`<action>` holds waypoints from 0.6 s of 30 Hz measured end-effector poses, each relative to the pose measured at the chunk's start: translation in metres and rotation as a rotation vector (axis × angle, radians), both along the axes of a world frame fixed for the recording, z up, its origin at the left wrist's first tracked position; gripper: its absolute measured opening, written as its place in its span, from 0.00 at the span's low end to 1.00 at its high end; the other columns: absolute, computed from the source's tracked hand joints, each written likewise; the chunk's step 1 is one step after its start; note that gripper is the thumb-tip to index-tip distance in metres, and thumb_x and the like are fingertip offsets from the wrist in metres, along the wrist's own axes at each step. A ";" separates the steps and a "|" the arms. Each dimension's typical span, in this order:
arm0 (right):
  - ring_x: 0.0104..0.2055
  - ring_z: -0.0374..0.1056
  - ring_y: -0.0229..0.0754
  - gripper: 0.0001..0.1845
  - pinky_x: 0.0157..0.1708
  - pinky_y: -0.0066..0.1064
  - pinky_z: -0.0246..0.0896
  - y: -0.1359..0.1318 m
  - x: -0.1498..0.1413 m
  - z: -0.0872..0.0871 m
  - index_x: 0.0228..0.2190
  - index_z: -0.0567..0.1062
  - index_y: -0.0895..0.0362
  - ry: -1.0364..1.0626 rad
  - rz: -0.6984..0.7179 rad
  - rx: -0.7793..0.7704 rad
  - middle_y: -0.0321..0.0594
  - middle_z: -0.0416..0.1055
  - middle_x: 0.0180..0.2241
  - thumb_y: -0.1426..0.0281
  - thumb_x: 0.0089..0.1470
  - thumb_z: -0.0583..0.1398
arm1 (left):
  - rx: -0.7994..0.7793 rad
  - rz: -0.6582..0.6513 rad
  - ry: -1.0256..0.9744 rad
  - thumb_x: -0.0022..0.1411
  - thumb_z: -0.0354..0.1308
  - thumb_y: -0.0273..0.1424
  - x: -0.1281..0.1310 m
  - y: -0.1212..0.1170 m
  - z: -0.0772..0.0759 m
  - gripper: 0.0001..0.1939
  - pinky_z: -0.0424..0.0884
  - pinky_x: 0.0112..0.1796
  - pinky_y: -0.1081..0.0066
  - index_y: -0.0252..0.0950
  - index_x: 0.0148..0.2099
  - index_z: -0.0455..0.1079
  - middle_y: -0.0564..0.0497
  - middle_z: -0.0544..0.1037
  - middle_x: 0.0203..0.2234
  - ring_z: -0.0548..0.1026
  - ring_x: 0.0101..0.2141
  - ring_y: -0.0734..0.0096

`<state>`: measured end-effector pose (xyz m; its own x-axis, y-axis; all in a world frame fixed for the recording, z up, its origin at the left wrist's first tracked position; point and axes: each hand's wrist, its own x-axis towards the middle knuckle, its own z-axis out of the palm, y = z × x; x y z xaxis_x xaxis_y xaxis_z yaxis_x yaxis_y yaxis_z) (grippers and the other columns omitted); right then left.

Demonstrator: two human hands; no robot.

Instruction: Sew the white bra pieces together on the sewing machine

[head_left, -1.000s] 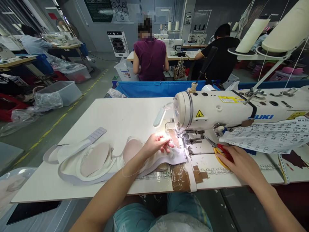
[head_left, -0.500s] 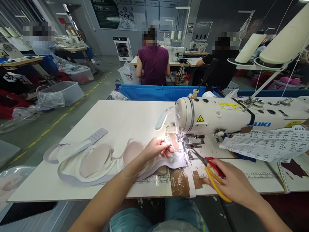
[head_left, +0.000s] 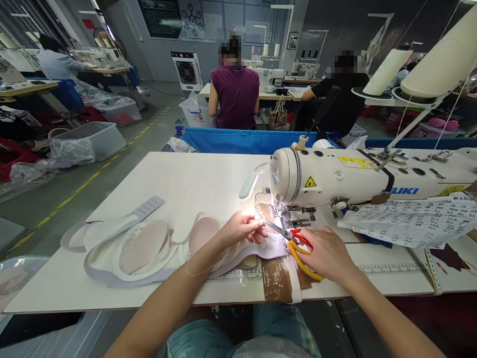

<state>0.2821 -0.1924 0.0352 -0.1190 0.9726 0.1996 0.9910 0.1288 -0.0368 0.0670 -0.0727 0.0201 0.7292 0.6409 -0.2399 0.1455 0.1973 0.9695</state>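
Observation:
A pale bra (head_left: pixel 141 247) lies spread on the white sewing table (head_left: pixel 186 179), one end reaching under the needle of a white Juki sewing machine (head_left: pixel 354 174). My left hand (head_left: pixel 240 227) pinches the fabric edge close to the presser foot, fingers closed on it. My right hand (head_left: pixel 324 253) grips red-and-yellow scissors (head_left: pixel 294 238), whose blades point left at the fabric beside my left fingers. The machine lamp lights that spot brightly.
A printed paper sheet (head_left: pixel 406 219) lies over the machine bed at right. Brown tape patches (head_left: pixel 278 278) and a ruler strip mark the front edge. Thread cones (head_left: pixel 436 54) stand at upper right. Two people sit with their backs turned behind a blue bin (head_left: pixel 242 139); another works far left.
My right hand picked up the scissors from beside the machine and carried them left to the fabric at the needle. My left hand stayed on the fabric.

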 end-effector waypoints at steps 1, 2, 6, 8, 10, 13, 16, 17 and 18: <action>0.21 0.65 0.39 0.22 0.30 0.31 0.50 0.001 0.000 0.000 0.24 0.68 0.55 0.004 0.000 -0.008 0.36 0.71 0.19 0.50 0.57 0.53 | 0.000 -0.004 0.005 0.55 0.61 0.47 0.000 0.000 0.000 0.21 0.65 0.22 0.75 0.32 0.29 0.67 0.41 0.81 0.30 0.78 0.24 0.70; 0.20 0.64 0.39 0.23 0.30 0.31 0.49 0.001 0.000 -0.001 0.23 0.66 0.55 0.006 0.001 -0.013 0.35 0.70 0.18 0.50 0.56 0.53 | 0.000 -0.008 0.008 0.55 0.61 0.47 0.000 0.000 0.000 0.21 0.66 0.23 0.75 0.32 0.29 0.67 0.41 0.81 0.30 0.78 0.24 0.70; 0.19 0.61 0.37 0.24 0.30 0.31 0.49 0.003 0.001 -0.002 0.21 0.63 0.55 0.004 0.015 0.000 0.34 0.69 0.17 0.49 0.56 0.53 | 0.001 -0.022 0.017 0.55 0.61 0.47 0.000 0.000 0.000 0.21 0.66 0.23 0.75 0.32 0.30 0.67 0.41 0.81 0.30 0.78 0.24 0.71; 0.18 0.61 0.36 0.24 0.30 0.31 0.49 0.003 0.001 -0.002 0.21 0.64 0.55 0.008 0.025 0.012 0.34 0.68 0.17 0.49 0.56 0.53 | -0.006 -0.021 0.020 0.55 0.61 0.47 0.000 0.000 -0.001 0.20 0.66 0.23 0.75 0.32 0.30 0.67 0.42 0.81 0.30 0.78 0.24 0.71; 0.18 0.60 0.36 0.24 0.29 0.31 0.49 0.003 0.000 -0.001 0.21 0.65 0.55 0.012 0.033 0.020 0.34 0.68 0.16 0.49 0.56 0.53 | -0.014 -0.016 0.021 0.54 0.61 0.47 0.000 0.000 -0.001 0.20 0.66 0.23 0.75 0.32 0.30 0.67 0.42 0.81 0.30 0.78 0.25 0.71; 0.18 0.60 0.37 0.24 0.29 0.31 0.49 0.002 0.000 -0.001 0.21 0.65 0.54 0.014 0.032 0.020 0.34 0.67 0.16 0.49 0.56 0.54 | -0.014 -0.018 0.018 0.54 0.61 0.46 0.000 0.000 0.000 0.20 0.66 0.23 0.75 0.32 0.30 0.67 0.42 0.81 0.30 0.78 0.25 0.70; 0.18 0.59 0.37 0.24 0.29 0.31 0.49 0.002 0.000 -0.001 0.20 0.66 0.54 0.010 0.033 0.031 0.34 0.67 0.15 0.50 0.56 0.53 | -0.011 -0.020 0.014 0.54 0.61 0.46 0.000 -0.001 0.001 0.20 0.65 0.23 0.75 0.33 0.30 0.67 0.42 0.81 0.30 0.78 0.24 0.70; 0.18 0.59 0.37 0.23 0.28 0.31 0.49 0.002 0.000 -0.001 0.20 0.65 0.54 0.007 0.037 0.036 0.34 0.67 0.15 0.50 0.56 0.53 | -0.011 -0.021 0.013 0.54 0.61 0.46 0.000 -0.001 0.001 0.20 0.65 0.23 0.75 0.33 0.30 0.67 0.43 0.81 0.30 0.78 0.24 0.70; 0.18 0.59 0.37 0.23 0.28 0.31 0.49 0.002 0.000 -0.001 0.20 0.65 0.54 0.005 0.041 0.041 0.34 0.66 0.15 0.50 0.56 0.53 | -0.010 -0.024 0.013 0.54 0.61 0.47 0.000 -0.001 0.001 0.20 0.65 0.23 0.75 0.33 0.30 0.67 0.43 0.81 0.30 0.78 0.24 0.70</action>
